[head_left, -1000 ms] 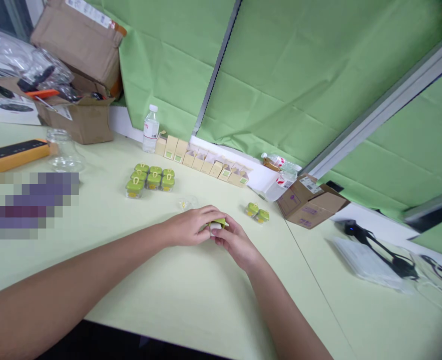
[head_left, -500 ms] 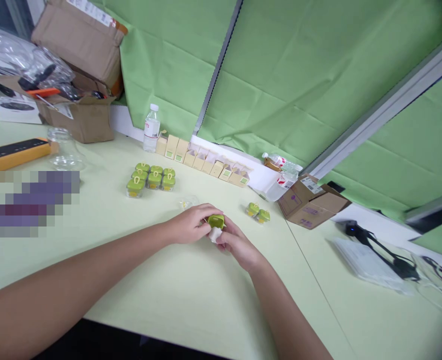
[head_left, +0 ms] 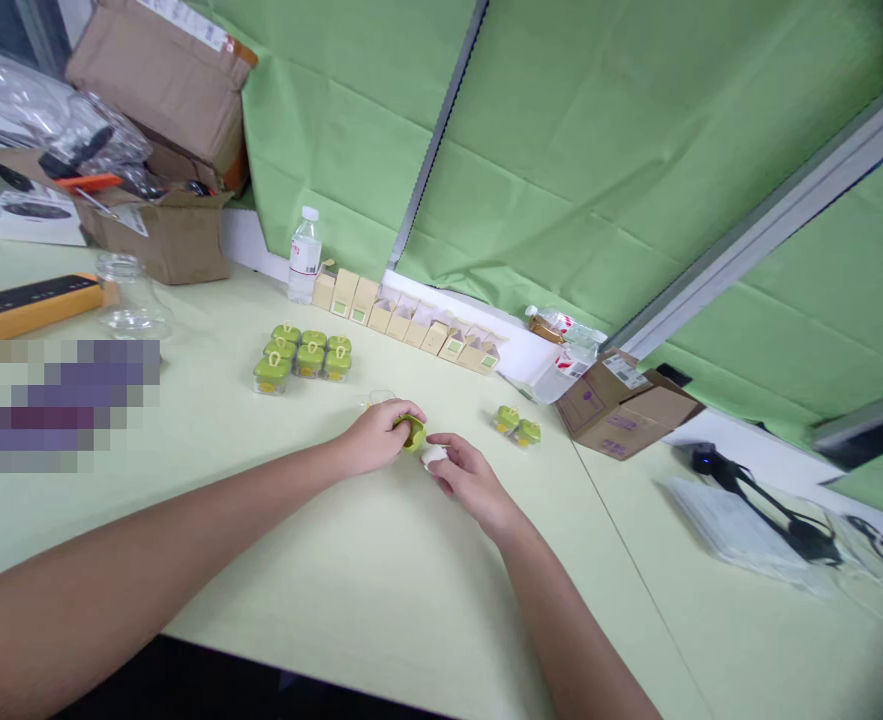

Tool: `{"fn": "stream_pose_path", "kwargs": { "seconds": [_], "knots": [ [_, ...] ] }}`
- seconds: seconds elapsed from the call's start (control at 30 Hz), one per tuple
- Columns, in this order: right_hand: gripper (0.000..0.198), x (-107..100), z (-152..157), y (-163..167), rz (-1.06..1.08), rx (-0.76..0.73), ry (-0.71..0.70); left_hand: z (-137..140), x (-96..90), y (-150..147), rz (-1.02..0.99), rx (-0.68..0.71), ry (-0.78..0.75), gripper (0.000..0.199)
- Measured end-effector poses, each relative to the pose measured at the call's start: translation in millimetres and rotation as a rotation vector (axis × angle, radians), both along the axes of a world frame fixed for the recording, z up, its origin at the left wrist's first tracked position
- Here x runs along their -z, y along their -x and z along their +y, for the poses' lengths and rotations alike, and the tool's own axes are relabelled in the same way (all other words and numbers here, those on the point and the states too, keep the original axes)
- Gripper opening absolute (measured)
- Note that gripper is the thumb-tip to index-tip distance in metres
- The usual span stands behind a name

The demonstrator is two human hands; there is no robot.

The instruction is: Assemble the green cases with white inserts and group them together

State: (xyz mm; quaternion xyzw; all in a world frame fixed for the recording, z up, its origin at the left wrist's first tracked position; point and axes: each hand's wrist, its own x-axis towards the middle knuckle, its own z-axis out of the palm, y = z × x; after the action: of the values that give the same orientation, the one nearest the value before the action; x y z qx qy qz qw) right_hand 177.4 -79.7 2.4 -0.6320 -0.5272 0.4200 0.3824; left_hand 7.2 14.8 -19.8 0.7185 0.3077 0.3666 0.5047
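My left hand (head_left: pixel 373 437) is closed on a green lid (head_left: pixel 414 432), tilted so its hollow inside shows. In my right hand (head_left: pixel 473 477) is a small crumpled white tissue (head_left: pixel 433 457), pinched between the fingers just right of the lid. A clear container base (head_left: pixel 381 398) stands just beyond my left hand, partly hidden by it. Farther left, several small clear containers with green lids (head_left: pixel 310 358) are grouped close together. Two more green-lidded containers (head_left: pixel 517 426) stand to the right of my hands.
A row of small beige cartons (head_left: pixel 411 322) lines the back of the table (head_left: pixel 351 590), beside an upright water bottle (head_left: pixel 304 258). Bottles (head_left: pixel 561 370) and a cardboard box (head_left: pixel 625 405) are at back right. A glass jar (head_left: pixel 130 300) and yellow-and-black bar (head_left: pixel 32 305) lie left.
My hands have drawn apart. The green lid has moved left with my left hand and turned, while the white tissue stays in my right hand, away from the lid.
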Motion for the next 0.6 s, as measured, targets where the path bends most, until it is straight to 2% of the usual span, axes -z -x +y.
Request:
{"fn": "stream_pose_path", "kwargs": {
  "seconds": [0.1,0.2,0.3,0.4,0.5,0.6],
  "knots": [
    [0.037,10,3,-6,-0.256,0.049,-0.142,3,3.7,-4,-0.037,0.015,0.075,0.027],
    [0.041,14,2,-9,-0.415,0.076,-0.216,3,5.2,-6,-0.068,0.038,0.109,0.027],
    [0.04,12,1,-8,-0.539,0.085,-0.297,2,5.5,-7,-0.087,0.051,0.112,0.027],
    [0.039,9,1,-9,-0.709,0.084,-0.465,0,4.5,-6,-0.102,0.046,0.098,0.027],
    [0.047,10,2,-12,-0.825,0.084,-0.609,-2,2.3,-5,-0.121,0.043,0.072,0.025],
    [0.056,14,3,-11,-0.868,-0.02,-0.574,-2,0.8,-5,-0.121,0.044,0.016,0.024]
  ]
}}
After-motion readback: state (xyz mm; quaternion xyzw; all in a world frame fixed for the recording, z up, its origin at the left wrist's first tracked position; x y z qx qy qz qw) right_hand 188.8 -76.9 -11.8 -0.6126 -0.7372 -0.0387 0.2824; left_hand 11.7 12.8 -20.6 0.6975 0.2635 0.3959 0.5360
